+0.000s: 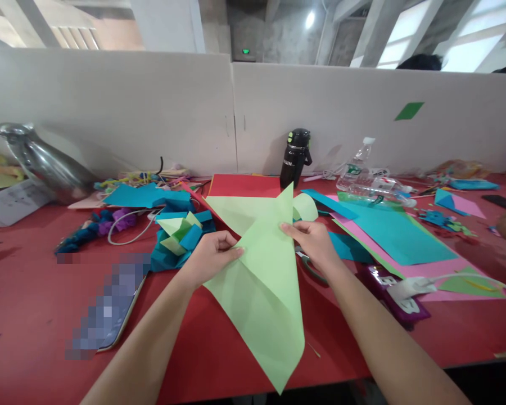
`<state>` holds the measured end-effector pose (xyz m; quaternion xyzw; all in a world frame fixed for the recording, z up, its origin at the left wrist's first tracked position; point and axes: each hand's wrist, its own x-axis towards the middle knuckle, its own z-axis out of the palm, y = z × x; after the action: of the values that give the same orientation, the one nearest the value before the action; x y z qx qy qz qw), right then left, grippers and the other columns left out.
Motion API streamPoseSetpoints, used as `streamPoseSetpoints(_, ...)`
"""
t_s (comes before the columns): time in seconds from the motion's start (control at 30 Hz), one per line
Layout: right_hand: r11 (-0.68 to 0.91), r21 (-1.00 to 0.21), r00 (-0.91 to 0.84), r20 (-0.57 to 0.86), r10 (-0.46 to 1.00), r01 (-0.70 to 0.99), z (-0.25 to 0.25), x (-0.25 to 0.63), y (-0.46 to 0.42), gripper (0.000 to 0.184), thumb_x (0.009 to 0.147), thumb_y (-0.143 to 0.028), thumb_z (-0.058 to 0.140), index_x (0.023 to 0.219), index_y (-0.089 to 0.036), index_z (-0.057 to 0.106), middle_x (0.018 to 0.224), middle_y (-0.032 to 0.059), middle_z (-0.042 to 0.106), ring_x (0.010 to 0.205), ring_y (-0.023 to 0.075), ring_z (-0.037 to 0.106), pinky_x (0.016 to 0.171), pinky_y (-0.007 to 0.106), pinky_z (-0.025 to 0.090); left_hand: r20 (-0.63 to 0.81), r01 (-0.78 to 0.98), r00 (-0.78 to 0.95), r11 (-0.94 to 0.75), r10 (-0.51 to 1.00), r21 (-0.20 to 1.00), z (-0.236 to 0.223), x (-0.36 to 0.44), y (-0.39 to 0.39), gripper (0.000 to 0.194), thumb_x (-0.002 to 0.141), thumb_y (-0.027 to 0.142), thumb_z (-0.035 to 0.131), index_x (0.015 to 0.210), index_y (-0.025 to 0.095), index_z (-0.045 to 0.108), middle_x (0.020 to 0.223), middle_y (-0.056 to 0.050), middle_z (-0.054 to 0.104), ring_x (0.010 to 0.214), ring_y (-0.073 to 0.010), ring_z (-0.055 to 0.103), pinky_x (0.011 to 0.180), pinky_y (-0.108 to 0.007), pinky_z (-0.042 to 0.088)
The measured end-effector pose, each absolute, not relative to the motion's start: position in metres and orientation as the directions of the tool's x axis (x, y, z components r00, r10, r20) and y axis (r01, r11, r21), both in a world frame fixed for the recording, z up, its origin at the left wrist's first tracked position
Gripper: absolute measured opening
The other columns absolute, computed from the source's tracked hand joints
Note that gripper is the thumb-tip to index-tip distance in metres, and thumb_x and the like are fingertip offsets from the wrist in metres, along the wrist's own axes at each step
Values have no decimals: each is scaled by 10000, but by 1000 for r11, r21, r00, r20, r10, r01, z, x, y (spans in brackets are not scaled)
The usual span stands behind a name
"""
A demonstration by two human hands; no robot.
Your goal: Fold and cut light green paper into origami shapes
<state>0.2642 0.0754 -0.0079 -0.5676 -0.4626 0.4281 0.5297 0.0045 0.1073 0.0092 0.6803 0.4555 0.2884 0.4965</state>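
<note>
Green sheet [274,281] between hands, over table [198,343]; long axis near-to-far. Left hand [206,261] pinches left edge, right hand [316,242] right edge, slightly farther out; thumbs closed against fingers.

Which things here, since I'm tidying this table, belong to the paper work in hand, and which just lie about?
In hand: light green sheet, held by left hand and right hand.

Lying about, it seems: black bottle, metal jug, clear plastic bottles.
</note>
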Motion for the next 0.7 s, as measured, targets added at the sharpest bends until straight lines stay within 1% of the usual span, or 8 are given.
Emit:
streamPoseSetpoints(0.03,-13,-997,176,1,984,76,-7,264,75,362,712,-565,799,683,-213,720,679,22,703,653,205,621,607,330,448,-45,328,409,-101,911,939,9,4,108,309,781,398,754,715,168,559,644,26,597,592,-100,518,541,-208,369)
streamPoseSetpoints(0.17,-69,-997,-43,-70,997,27,-6,265,73,375,710,-553,803,734,-189,717,751,45,710,704,192,621,672,333,467,26,297,346,-135,938,945,9,1,110,316,761,388,775,697,167,558,618,40,570,567,-86,500,523,-195,355)
streamPoseSetpoints(0.23,-66,-997,-32,-68,997,40,-5,266,73,385,714,-560,796,739,-185,712,758,43,700,689,180,602,665,326,458,30,274,337,-129,941,953,9,0,110,309,755,373,783,695,170,557,612,44,570,560,-85,507,517,-191,369)
streamPoseSetpoints(0.33,-12,-979,96,8,995,204,-4,266,72,421,742,-600,756,660,-197,669,654,14,629,622,162,541,610,311,412,-11,251,333,-77,943,965,12,-1,109,299,763,377,777,711,177,561,629,34,611,558,-102,547,512,-203,416)
streamPoseSetpoints(0.37,3,-967,110,32,993,254,-3,266,72,440,761,-616,730,636,-202,649,624,9,605,611,163,529,598,310,400,-23,248,326,-62,945,967,13,-1,109,299,767,385,774,718,179,561,635,29,624,559,-109,561,510,-209,428)
streamPoseSetpoints(0.43,23,-957,54,40,998,290,-1,266,70,460,799,-636,677,631,-210,631,612,12,597,619,174,535,591,313,395,-2,247,306,-77,952,966,14,-2,109,310,765,388,776,708,179,554,625,31,616,556,-109,563,503,-206,426)
streamPoseSetpoints(0.53,32,-958,-63,14,998,285,0,265,69,452,814,-647,651,688,-212,645,666,24,635,657,189,562,591,313,403,82,241,285,-155,955,958,16,-3,110,317,754,363,784,677,173,542,588,50,561,535,-81,517,491,-184,385)
streamPoseSetpoints(0.7,47,-943,2,51,999,329,0,265,68,477,783,-670,676,704,-204,614,654,16,615,624,170,541,581,307,404,126,210,272,-187,954,960,16,-4,111,303,751,350,780,673,173,546,596,48,573,533,-80,521,498,-188,394)
